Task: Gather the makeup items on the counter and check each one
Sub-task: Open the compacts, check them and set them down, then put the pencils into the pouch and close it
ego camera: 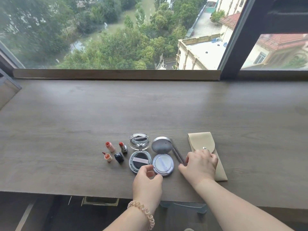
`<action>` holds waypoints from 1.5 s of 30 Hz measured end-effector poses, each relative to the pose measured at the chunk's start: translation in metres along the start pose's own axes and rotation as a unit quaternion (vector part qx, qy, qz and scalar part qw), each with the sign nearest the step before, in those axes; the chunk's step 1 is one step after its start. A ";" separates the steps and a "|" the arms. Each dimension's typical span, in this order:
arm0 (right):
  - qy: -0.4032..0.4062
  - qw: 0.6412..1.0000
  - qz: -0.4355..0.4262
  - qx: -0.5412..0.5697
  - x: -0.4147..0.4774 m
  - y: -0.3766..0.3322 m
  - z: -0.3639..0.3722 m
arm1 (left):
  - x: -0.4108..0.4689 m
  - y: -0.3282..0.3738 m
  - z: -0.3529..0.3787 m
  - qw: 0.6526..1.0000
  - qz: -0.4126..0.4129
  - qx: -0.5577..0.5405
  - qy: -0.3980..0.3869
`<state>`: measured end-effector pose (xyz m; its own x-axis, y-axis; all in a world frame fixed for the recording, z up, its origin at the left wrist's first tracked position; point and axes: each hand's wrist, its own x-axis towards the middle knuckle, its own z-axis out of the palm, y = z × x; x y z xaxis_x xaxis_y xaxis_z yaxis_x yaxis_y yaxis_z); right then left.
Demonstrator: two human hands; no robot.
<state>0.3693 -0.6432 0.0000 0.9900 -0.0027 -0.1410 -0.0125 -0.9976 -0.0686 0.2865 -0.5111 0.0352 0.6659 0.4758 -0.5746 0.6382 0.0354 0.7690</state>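
A row of makeup items lies near the front edge of the dark wood counter (pixel 66 114), below a wide window (pixel 116 30) that looks down on trees and rooftops. At the far left stand two small peach tubes (pixel 110 146) — one behind the other — the nearer one (pixel 108 157) with a thin applicator lying at its left. Just beside them is an open red lipstick (pixel 123 147) in a silver base, and its black cap (pixel 119 157) lies on the counter in front of it. Next comes a dark compact (pixel 139 161) lying open, with a pale band across its black puff and its clear lid (pixel 139 141) folded back flat. Touching its right side is a white cushion compact (pixel 163 164), also open, its grey lid (pixel 162 144) tilted back. The left hand (pixel 147 179), with a pale coiled band (pixel 143 214) at the wrist, curls at the front rim between the two compacts; its grip is loosely spread, thumb and forefinger apart, closed on nothing that I can make out. Two thin dark pencils (pixel 177 153) lie side by side just right of the white compact. The right hand (pixel 200 164) rests palm-down over their near ends and over a beige snap pouch (pixel 202 144), fingers bent; whether its grip pinches a pencil cannot be told.
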 end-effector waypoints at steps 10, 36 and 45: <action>0.021 0.997 -0.015 -0.076 -0.008 0.002 -0.013 | -0.006 0.010 -0.015 0.999 0.021 -0.045 -0.007; 0.012 0.686 -0.006 0.728 -0.036 0.012 -0.187 | -0.042 0.136 -0.009 0.885 0.380 0.117 -0.243; 0.000 0.682 0.086 0.726 -0.026 0.006 -0.176 | -0.035 0.130 -0.006 0.893 0.366 0.139 -0.223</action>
<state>0.3678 -0.6616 0.1770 0.9560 -0.1110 -0.2716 -0.2555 0.1395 -0.9567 0.3442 -0.5178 0.1573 0.9919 -0.1177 -0.0481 -0.0016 -0.3898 0.9209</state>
